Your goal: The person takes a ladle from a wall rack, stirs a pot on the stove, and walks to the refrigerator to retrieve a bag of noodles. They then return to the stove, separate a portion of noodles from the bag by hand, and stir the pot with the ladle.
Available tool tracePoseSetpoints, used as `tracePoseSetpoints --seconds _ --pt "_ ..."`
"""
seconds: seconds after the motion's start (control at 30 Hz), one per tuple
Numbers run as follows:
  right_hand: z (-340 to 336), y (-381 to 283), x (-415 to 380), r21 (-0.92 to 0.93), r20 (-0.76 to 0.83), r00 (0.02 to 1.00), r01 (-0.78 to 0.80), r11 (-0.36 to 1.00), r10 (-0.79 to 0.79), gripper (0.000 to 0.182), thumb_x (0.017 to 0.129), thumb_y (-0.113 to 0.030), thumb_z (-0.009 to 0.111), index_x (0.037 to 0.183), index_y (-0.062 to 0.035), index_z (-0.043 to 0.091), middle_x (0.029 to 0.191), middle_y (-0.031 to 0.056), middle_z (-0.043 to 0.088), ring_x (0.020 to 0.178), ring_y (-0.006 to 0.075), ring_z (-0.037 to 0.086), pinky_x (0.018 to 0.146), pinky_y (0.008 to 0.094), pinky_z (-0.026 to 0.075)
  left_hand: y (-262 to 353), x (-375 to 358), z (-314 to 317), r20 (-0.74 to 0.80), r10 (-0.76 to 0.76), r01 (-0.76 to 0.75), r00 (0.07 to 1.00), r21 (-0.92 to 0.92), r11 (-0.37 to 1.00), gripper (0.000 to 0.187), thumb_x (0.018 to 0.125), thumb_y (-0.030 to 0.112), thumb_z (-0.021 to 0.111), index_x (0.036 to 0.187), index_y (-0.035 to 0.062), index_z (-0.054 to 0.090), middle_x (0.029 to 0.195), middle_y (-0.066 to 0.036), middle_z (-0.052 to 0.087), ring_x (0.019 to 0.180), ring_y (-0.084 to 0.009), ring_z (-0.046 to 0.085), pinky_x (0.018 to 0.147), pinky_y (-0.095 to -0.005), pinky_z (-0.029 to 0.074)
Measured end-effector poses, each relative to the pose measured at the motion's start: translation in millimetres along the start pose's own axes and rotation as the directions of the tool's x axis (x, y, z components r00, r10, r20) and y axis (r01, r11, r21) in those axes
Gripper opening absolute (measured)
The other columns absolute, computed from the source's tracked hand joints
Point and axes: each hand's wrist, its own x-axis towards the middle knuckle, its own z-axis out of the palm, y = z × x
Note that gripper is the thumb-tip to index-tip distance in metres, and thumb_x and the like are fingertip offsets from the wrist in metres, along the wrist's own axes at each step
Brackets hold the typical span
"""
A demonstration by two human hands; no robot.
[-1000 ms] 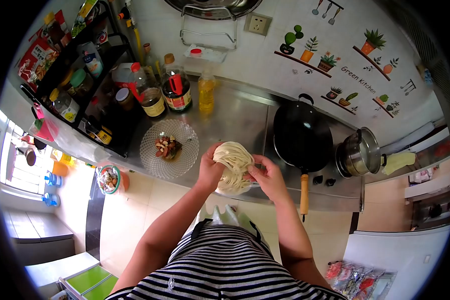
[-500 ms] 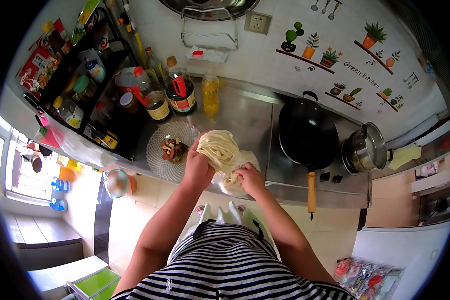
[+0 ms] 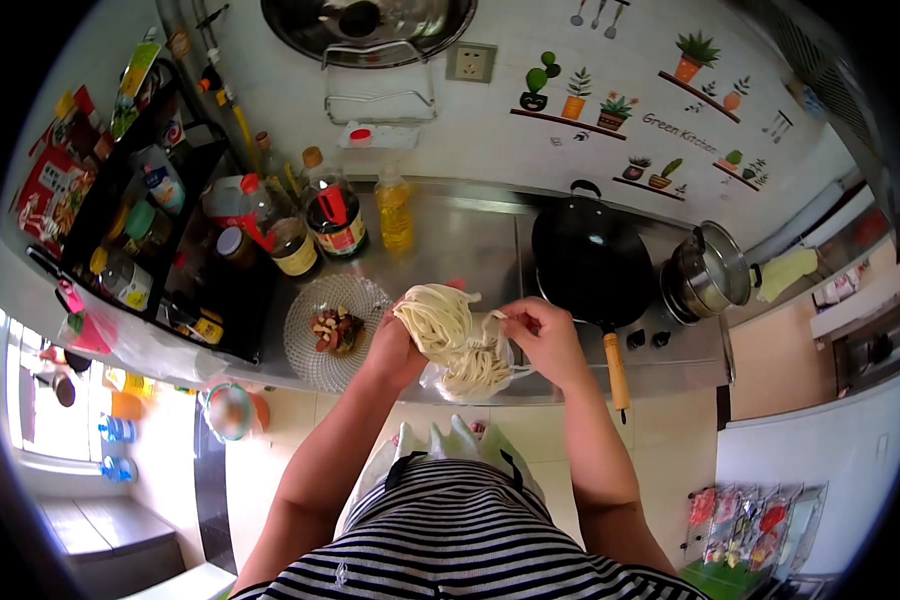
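A thick bundle of pale fresh noodles (image 3: 436, 312) lies in my left hand (image 3: 394, 352), its fingers wrapped round the underside. Just below, more noodles rest in a clear plastic bag (image 3: 438, 380). My right hand (image 3: 548, 340) is beside the bag's opening, thumb and fingers pinched on pale noodle strands at the edge; the thin bag film is close to these fingers. To the left of my left hand, a clear ribbed glass plate (image 3: 310, 302) carries reddish-brown and pale chopped pieces (image 3: 336, 330).
A black wok (image 3: 590, 265) with a wooden handle sits on the stove, beside a steel pot (image 3: 715, 270). Sauce bottles (image 3: 336, 215) and an oil bottle (image 3: 395, 212) stand along the wall. A black rack (image 3: 185, 220) holds jars at left.
My right hand has moved right and slightly up from the bagged noodles, pinching strands. My left hand still holds its bundle. The bag's noodles show more. The view has shifted.
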Motion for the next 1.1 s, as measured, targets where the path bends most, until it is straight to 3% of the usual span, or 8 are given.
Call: tracePoseSetpoints --seconds 0.1,0.23,0.3,0.47,0.53,0.77,0.87,1.1 --pt "0.3 -16.3 9.8 0.142 -0.006 0.999 0.049 0.989 -0.049 0.014 0.080 -0.005 0.070 0.092 -0.0001 0.067 0.076 0.0052 0.064 0.064 0.0092 0.057 0.060 0.0239 0.046 4.3 3.5 11.5 0.009 -0.066 0.065 0.998 0.019 0.998 0.042 0.100 0.023 0.035 0.129 -0.0051 0.046 0.124 -0.017 0.056 0.109 -0.0268 0.058 0.094 -0.0408 0.048" --pt "5.5 -54.6 27.4 0.222 0.041 0.999 0.013 0.975 -0.023 0.011 0.083 0.001 0.066 0.093 0.0022 0.064 0.078 0.0035 0.064 0.068 0.0080 0.060 0.063 0.0226 0.049 3.6 15.2 1.4 0.318 -0.167 0.194 0.933 -0.057 0.979 0.042 0.098 0.026 0.039 0.126 -0.0032 0.048 0.123 -0.015 0.056 0.108 -0.0242 0.058 0.093 -0.0372 0.048" --pt "0.7 -77.8 36.6 0.050 0.126 0.991 0.042 0.998 -0.048 0.012 0.082 -0.001 0.067 0.094 0.0016 0.065 0.078 0.0050 0.064 0.069 0.0077 0.060 0.063 0.0241 0.050 6.3 20.5 2.6 0.119 -0.177 0.188 0.977 -0.082 0.979 0.039 0.097 0.028 0.042 0.120 -0.0012 0.052 0.117 -0.014 0.060 0.103 -0.0239 0.060 0.090 -0.0369 0.049" --pt "-11.0 -94.0 49.2 0.066 0.120 0.985 0.114 0.991 -0.122 0.014 0.083 -0.005 0.066 0.096 0.0013 0.065 0.080 0.0079 0.066 0.069 0.0106 0.062 0.064 0.0259 0.050 26.4 24.9 30.8 0.203 -0.141 0.141 0.969 0.014 0.990 0.038 0.097 0.030 0.040 0.116 0.0008 0.055 0.109 -0.012 0.063 0.097 -0.0237 0.062 0.086 -0.0394 0.051" --pt "-20.3 -100.2 45.5 0.120 0.101 0.985 0.125 0.985 -0.137 0.018 0.084 -0.007 0.065 0.100 0.0019 0.063 0.083 0.0095 0.068 0.074 0.0145 0.065 0.068 0.0276 0.051 23.4 23.4 54.6 0.037 -0.115 0.111 0.993 0.108 0.988 0.039 0.098 0.031 0.038 0.118 0.0011 0.053 0.111 -0.014 0.061 0.097 -0.0249 0.062 0.087 -0.0427 0.051" --pt "-75.8 -44.7 -11.7 0.242 -0.065 0.971 0.239 0.940 -0.230 0.024 0.086 -0.001 0.064 0.109 0.0011 0.060 0.098 0.0060 0.063 0.084 0.0116 0.062 0.079 0.0238 0.050 -12.7 17.4 84.6 0.239 -0.072 0.107 0.968 -0.137 0.985 0.037 0.099 0.030 0.035 0.120 0.0052 0.052 0.110 -0.016 0.060 0.098 -0.0324 0.060 0.091 -0.0498 0.048" --pt "-118.7 -9.0 -65.5 0.426 -0.056 0.992 0.129 0.895 -0.116 0.021 0.088 -0.001 0.061 0.109 0.0032 0.059 0.101 0.0070 0.063 0.089 0.0144 0.062 0.083 0.0267 0.050 -44.3 10.5 124.5 0.042 -0.044 0.049 0.998 -0.142 0.989 0.030 0.096 0.030 0.042 0.105 0.0089 0.061 0.101 -0.010 0.063 0.097 -0.0310 0.059 0.095 -0.0553 0.042" --pt "-219.3 80.7 -186.3 0.600 -0.116 0.983 -0.043 0.799 0.140 0.028 0.087 -0.004 0.065 0.114 0.0012 0.059 0.110 0.0095 0.063 0.100 0.0166 0.062 0.087 0.0277 0.049 -150.5 10.0 216.7 0.202 -0.061 0.134 0.978 -0.371 0.919 0.029 0.097 0.028 0.040 0.109 0.0098 0.059 0.097 -0.007 0.062 0.095 -0.0269 0.058 0.100 -0.0518 0.038"
